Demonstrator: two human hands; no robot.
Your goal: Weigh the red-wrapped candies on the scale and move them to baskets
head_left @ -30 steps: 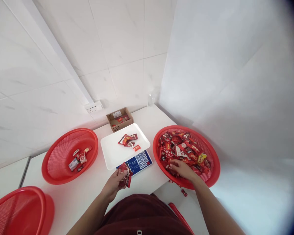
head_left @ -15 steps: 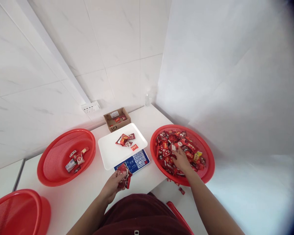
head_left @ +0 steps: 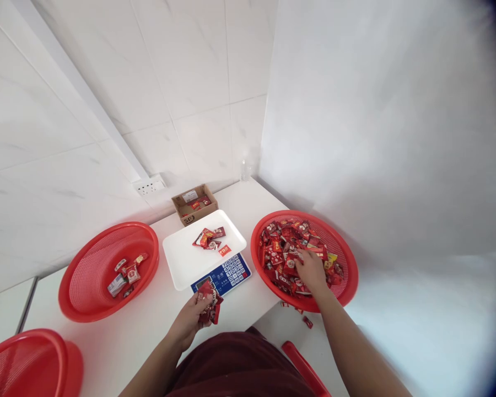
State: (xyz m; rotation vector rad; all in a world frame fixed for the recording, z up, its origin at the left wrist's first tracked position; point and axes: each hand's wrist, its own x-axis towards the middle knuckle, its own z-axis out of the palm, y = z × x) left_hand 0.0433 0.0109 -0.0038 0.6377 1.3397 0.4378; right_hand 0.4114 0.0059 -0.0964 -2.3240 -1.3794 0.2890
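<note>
My left hand (head_left: 190,317) is closed around several red snack packets (head_left: 212,309), just in front of the scale's keypad. Inside the right red basket (head_left: 349,248), my right hand (head_left: 313,270) is bent with its fingers together among a heap of red snack packets (head_left: 279,267). Its fingertips are partly hidden there, so what they grip is unclear. A white tray (head_left: 182,256) rests on the blue-fronted scale (head_left: 227,275). A few red and brown packets (head_left: 209,237) lie on the tray, and a small orange-red one (head_left: 224,250) lies near its right edge.
A red basket (head_left: 80,270) holding a few packets stands at left, and another red basket (head_left: 60,358) is nearer me. Behind the tray sits an open cardboard box (head_left: 186,215) with packets. A clear bottle (head_left: 243,171) stands in the corner. Dropped packets (head_left: 307,322) lie below the table edge.
My right hand has shifted slightly toward me within the heap, and its fingers have drawn together. The left hand still holds its packets in nearly the same place. The view has tilted slightly.
</note>
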